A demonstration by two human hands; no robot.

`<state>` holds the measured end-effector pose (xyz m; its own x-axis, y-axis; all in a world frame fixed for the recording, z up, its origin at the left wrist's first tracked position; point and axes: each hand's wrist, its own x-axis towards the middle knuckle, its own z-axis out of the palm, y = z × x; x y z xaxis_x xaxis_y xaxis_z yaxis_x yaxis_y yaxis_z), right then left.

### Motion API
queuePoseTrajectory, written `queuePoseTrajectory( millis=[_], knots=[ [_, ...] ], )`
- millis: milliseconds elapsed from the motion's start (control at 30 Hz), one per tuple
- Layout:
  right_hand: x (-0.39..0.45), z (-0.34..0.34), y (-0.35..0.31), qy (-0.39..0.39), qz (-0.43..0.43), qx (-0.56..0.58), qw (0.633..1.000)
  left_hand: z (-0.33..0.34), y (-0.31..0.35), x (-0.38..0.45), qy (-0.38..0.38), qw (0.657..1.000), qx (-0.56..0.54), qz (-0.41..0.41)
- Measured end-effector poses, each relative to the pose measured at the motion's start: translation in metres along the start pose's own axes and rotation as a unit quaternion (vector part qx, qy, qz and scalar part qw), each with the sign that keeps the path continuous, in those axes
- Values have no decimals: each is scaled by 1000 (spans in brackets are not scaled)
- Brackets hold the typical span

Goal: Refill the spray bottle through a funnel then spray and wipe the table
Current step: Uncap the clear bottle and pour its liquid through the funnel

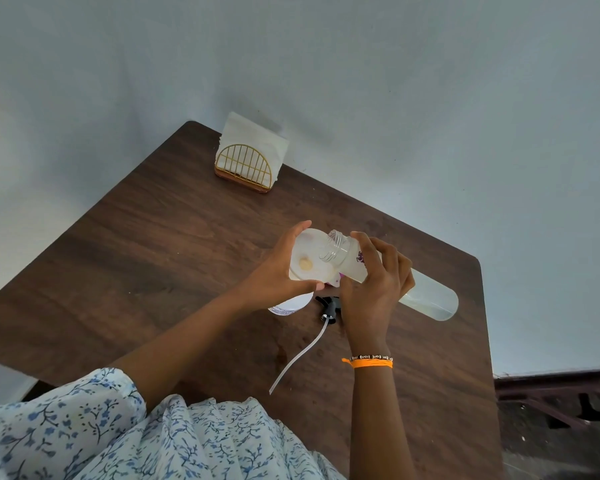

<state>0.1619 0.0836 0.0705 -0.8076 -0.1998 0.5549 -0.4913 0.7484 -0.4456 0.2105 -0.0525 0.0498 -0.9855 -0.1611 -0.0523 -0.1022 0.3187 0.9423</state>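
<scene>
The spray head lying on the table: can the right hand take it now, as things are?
Probably not yet. The spray head lies just beside the right hand, with nothing covering it, but that hand grips the tilted bottle over the funnel, so it would need to put the bottle down first.

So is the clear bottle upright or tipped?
Tipped: the right hand holds the bottle nearly level, its open mouth over the funnel.

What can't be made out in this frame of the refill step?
- Head view: whether liquid is flowing from the tilted refill bottle into the funnel; too faint to tell.
- Spray bottle: mostly hidden under the funnel and left hand; fill level unseen.
- Refill bottle's label: covered by the right hand.
- Spray head on the table: partly hidden by the right hand.
</scene>
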Motion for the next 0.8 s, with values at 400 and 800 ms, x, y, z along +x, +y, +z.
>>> queuePoseTrajectory(
  millis=[400,800],
  knots=[
    [0,0,-4,-5,-2,-3,1000,0,3,-1,1,1000,4,-3],
    [1,0,-3,-11,1,-8,1000,0,4,-2,5,1000,4,-3]
  ],
)
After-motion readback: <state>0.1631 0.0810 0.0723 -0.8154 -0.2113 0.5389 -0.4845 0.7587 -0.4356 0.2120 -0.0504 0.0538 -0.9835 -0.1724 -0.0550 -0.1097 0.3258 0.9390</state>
